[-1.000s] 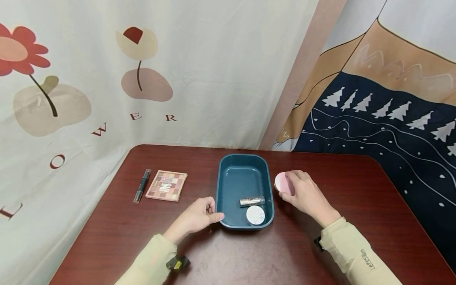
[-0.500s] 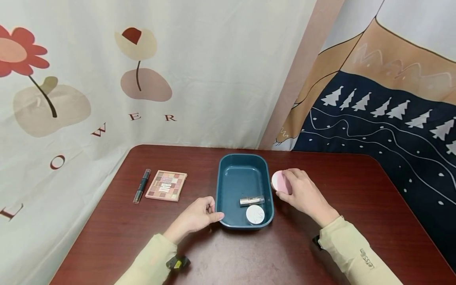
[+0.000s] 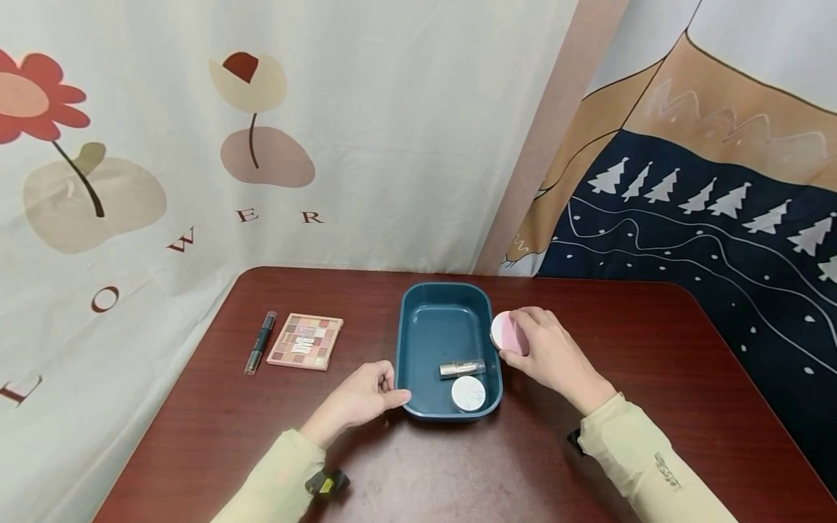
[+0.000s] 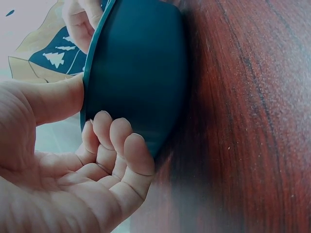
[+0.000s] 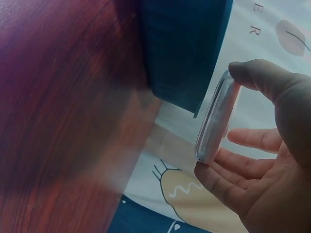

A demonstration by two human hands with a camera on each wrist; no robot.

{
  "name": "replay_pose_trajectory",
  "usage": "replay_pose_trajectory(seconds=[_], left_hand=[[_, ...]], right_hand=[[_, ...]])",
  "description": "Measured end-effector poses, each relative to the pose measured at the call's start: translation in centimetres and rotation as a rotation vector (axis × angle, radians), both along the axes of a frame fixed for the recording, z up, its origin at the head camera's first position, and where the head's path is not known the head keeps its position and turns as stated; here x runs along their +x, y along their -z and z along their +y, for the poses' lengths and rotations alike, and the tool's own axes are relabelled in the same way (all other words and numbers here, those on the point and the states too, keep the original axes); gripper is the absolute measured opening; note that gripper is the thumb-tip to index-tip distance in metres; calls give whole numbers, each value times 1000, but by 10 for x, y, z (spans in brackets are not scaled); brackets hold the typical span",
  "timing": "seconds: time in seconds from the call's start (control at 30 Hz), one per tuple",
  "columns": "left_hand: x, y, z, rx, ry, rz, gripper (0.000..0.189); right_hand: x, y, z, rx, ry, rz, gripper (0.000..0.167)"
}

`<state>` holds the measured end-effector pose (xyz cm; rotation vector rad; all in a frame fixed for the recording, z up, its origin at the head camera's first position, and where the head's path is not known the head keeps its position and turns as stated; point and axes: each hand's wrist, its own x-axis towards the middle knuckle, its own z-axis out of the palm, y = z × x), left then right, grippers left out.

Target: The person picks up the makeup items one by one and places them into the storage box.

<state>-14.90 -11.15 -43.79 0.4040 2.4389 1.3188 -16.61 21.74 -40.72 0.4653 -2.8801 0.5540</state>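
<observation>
A deep blue rectangular tray (image 3: 428, 338) stands on the table. My left hand (image 3: 366, 398) holds its near left corner, thumb on the rim and curled fingers against the outer wall (image 4: 138, 73). My right hand (image 3: 552, 356) grips a pink round compact (image 3: 506, 334) by its edge at the tray's right rim. In the right wrist view the compact (image 5: 216, 119) is seen edge-on, raised off the table, between thumb and fingers. Inside the tray lie a silver lipstick tube (image 3: 461, 369) with a clear end and a round white-lidded case (image 3: 468, 394).
Left of the tray, an eyeshadow palette (image 3: 305, 342) lies flat on the dark red wooden table (image 3: 451, 465). Beside it is a dark double-ended stick (image 3: 260, 343). Printed curtains (image 3: 392, 145) hang behind the table's far edge.
My right hand has carried the compact a little to the left and slightly away from me, up to the tray's right rim. My left hand and the tray have stayed put.
</observation>
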Motion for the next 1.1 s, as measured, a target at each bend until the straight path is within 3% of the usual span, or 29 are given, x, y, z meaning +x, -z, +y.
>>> replay_pose_trajectory(seconds=[1.1], left_hand=[[0, 0, -1, 4, -5, 0, 36]], right_hand=[[-9, 3, -25, 3, -40, 8, 62]])
